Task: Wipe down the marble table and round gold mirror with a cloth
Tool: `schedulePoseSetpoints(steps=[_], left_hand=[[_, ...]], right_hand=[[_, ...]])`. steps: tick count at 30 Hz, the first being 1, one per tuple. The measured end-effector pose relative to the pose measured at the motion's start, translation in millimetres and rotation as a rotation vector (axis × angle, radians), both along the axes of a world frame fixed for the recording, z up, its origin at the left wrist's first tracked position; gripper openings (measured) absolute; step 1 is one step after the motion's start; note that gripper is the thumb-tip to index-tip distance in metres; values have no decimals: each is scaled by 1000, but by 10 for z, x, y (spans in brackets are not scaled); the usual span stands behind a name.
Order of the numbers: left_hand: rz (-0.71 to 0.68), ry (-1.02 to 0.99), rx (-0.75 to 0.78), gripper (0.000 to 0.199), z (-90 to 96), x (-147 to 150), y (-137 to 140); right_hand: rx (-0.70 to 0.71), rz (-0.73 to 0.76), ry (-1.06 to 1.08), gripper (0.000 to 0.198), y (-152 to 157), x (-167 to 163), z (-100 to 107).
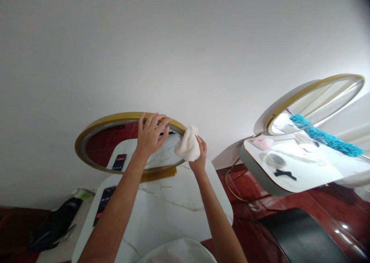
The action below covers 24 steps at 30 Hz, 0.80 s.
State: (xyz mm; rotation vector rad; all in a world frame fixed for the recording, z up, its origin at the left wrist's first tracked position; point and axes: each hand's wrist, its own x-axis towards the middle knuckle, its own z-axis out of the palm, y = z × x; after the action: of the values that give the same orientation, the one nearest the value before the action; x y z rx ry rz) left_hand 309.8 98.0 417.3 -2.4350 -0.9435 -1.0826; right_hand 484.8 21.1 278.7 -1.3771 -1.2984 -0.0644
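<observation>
A round mirror (98,147) in a gold frame stands on a white marble-patterned table (173,201), close to the wall. My left hand (150,134) rests on the mirror's upper rim, fingers spread over the gold edge. At the right side of the frame, my right hand (200,155) grips a bunched white cloth (188,144) against the rim. The cloth covers that part of the frame, and some of my right fingers are hidden behind it. A phone (104,205) lies at the table's left, partly behind my left forearm, and its reflection shows in the glass.
To the right stands a second white table (326,174) with another gold-framed mirror (318,97). On it are a blue fluffy duster (326,135) and a small black item (285,174). A black chair (303,236) is at lower right. Dark items (58,220) sit at lower left.
</observation>
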Motion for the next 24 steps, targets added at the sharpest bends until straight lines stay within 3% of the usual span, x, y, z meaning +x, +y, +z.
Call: schedulePoseSetpoints(steps=[3, 6, 8, 11, 13, 15, 19, 24], left_hand=[[-55, -56, 13, 37, -133, -65, -102], [-175, -181, -98, 31, -661, -174, -296], [-217, -314, -371, 23, -1211, -231, -458], [-138, -668, -1001, 14, -2102, -282, -656], [131, -1152, -1406, 12, -2590, -331, -704], [306, -1314, -1493, 15, -2931, -427, -667], [473, -1578, -1516, 21, -3251, -743, -390], [467, -1800, -1526, 18, -3430, -1141, 10]], right_hand=[[-14, -25, 8, 63, -111, 78, -195], [-11, -37, -43, 64, -253, 77, -420], [-50, -24, -59, 63, -354, 22, -630], [-169, 15, -15, 63, -492, -113, -1045], [-224, 36, 80, 64, -558, -217, -1354], [-234, 38, 210, 61, -586, -323, -1646], [-249, -83, 558, 52, -488, -547, -2032], [-301, -142, 893, 51, -180, -949, -2133]])
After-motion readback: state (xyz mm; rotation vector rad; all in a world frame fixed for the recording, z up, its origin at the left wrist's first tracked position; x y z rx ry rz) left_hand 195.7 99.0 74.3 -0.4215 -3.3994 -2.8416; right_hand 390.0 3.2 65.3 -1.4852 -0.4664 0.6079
